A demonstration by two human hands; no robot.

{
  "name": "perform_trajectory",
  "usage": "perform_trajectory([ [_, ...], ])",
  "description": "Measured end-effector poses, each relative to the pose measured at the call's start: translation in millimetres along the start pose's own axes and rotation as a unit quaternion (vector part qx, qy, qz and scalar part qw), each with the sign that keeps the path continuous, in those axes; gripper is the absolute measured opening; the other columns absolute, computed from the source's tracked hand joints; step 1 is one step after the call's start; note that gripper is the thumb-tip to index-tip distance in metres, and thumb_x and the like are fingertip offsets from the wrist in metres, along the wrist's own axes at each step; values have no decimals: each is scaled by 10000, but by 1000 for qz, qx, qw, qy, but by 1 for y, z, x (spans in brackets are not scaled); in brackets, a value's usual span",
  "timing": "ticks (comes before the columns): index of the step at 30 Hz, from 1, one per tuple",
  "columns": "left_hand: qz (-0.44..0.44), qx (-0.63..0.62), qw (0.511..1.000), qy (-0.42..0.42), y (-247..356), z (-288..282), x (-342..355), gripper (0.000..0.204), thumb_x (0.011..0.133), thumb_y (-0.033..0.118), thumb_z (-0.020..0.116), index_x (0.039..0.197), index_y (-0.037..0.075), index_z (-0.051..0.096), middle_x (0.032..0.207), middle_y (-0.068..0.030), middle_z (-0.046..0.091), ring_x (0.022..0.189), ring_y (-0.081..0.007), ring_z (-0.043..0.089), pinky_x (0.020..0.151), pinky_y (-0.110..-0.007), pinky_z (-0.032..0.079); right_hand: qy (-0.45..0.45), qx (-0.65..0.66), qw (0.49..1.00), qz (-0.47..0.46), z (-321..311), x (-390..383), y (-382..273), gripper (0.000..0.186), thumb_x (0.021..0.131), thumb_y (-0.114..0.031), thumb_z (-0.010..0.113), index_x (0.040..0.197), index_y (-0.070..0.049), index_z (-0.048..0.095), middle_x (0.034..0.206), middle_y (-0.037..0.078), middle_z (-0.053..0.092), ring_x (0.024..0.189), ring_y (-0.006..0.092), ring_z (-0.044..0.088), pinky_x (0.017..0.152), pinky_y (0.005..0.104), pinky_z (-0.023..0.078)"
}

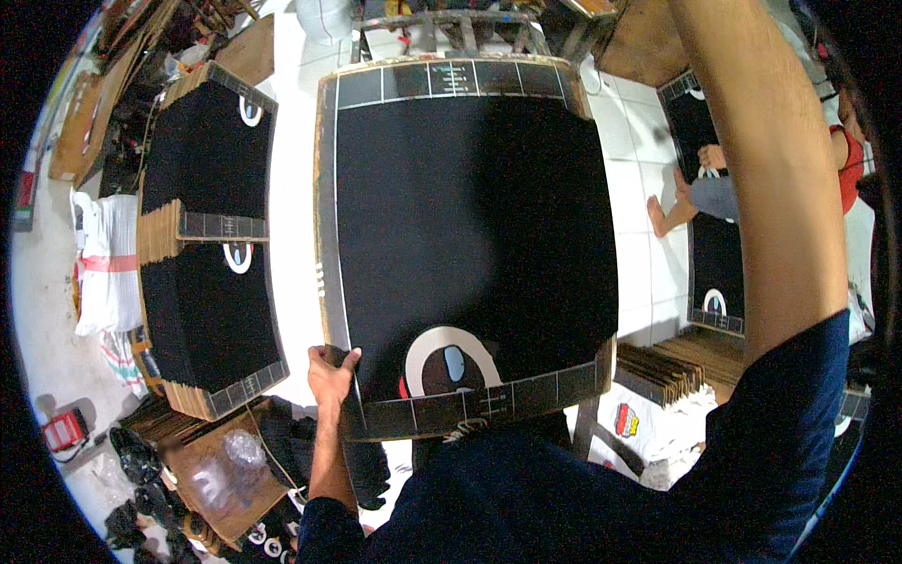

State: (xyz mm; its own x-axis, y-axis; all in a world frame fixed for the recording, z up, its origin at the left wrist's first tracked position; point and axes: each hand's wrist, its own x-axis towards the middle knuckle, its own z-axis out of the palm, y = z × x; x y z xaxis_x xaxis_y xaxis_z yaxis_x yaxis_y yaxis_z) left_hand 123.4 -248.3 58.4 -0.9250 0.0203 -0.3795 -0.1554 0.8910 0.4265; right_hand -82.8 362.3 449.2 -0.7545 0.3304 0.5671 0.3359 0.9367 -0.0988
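Observation:
A large board (325, 226) with a dark, ruled border stands in front of me, tilted slightly. Black cloth (470, 216) is spread flat over its face, with a white ring-shaped print (413, 362) holding a brown and blue shape near the close edge. My left hand (331, 376) grips the board's left edge by the near corner, thumb on top and fingers passing round the side. My right arm (780, 179) stretches far forward along the right side and leaves the picture at the top, so the right hand is out of sight.
On the left stand stacks of similar cloth-covered boards (207, 310). More lie on the right (714, 254), where another person's hand (711, 157) and bare foot (662, 218) show. A brown carton (225, 479) sits at lower left; a metal frame (451, 33) stands beyond the board.

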Motion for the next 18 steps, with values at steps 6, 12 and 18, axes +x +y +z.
perform_trajectory([
  [6,14,25,999,-15,-19,20,15,747,720,521,905,1089,-52,599,1079,-229,616,1077,-403,622,920,-463,521,-31,35,999,25,-9,-9,-6,982,678,-894,663,1175,-54,767,1162,240,743,1046,360,729,949,429,560],
  [12,124,89,983,104,45,7,30,817,803,550,836,1253,-93,605,1210,-289,622,1177,-441,599,1009,-521,487,-29,16,999,21,1,-52,-12,1001,692,-976,548,1132,-106,776,1006,121,776,917,262,750,830,388,598],
  [18,267,-536,793,-111,286,-33,86,659,1092,504,462,1490,-21,468,1431,-168,593,1283,-297,601,1098,-431,457,89,23,994,-55,44,-163,-8,735,743,-763,742,952,-59,749,912,158,749,900,314,725,847,449,525],
])
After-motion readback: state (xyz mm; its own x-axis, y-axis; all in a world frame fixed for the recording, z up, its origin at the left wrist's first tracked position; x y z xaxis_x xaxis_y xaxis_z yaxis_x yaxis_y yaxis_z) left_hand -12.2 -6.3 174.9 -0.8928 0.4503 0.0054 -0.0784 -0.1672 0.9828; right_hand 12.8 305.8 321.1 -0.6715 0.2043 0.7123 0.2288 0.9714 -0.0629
